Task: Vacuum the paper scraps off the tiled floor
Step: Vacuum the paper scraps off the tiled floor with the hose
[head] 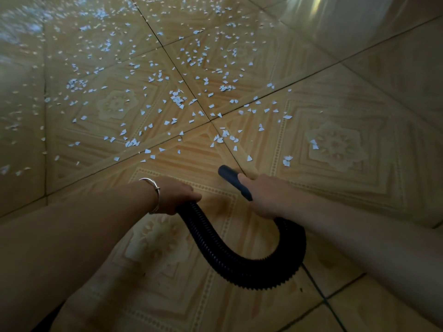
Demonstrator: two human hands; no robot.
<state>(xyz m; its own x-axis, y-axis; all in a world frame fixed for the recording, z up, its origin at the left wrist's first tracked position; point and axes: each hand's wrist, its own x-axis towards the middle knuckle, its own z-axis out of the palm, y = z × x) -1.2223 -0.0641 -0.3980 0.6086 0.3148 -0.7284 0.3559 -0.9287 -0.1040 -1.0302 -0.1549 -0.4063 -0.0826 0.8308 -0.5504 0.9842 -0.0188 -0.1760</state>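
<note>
Lots of little white paper scraps (177,99) lie all over the tiled floor (359,111), mostly in the middle and far part. The nearest ones sit just past the dark nozzle (231,179). The right hand (262,195) is wrapped around the nozzle and points it at the scraps. A black bumpy hose (239,267) bends in a big loop near the floor to the left hand (176,195), which grips its other end. A thin silver bracelet (153,195) sits on that wrist. The tiles are shiny tan with flower shapes and dark lines between them.
</note>
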